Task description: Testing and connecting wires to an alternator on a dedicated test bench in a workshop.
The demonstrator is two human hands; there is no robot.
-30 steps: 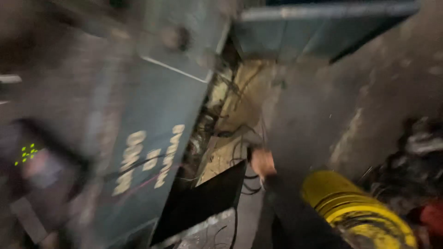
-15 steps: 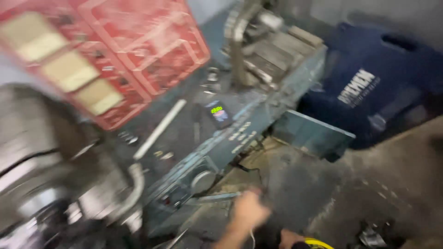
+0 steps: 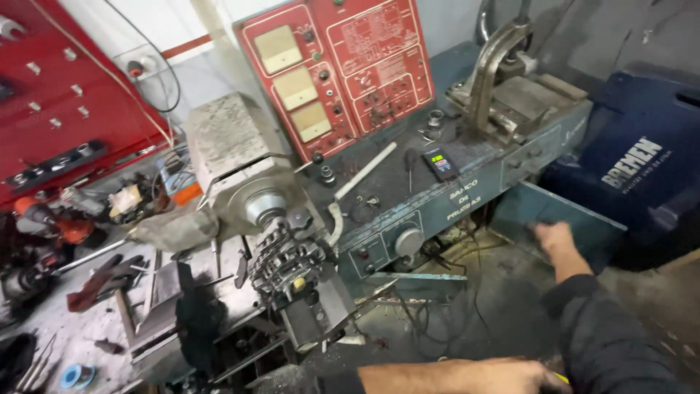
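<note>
Cabinet door (image 3: 558,219), right of centre, may swing onto the open right hand (image 3: 552,235); left hand (image 3: 503,376) grip unclear.

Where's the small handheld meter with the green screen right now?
In the head view, the meter lies flat on the blue test bench, right of centre, just below the red gauge panel and beside the white rod.

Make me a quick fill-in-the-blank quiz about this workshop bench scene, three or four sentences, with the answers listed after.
1. The upright control panel with three pale gauges is coloured ____.
2. The right hand reaches toward the open ____ metal door of the test bench.
3. The small black digital meter has a ____ lit screen.
4. The left hand is at the ____ edge of the picture.

Answers: red; blue; green; bottom
</note>
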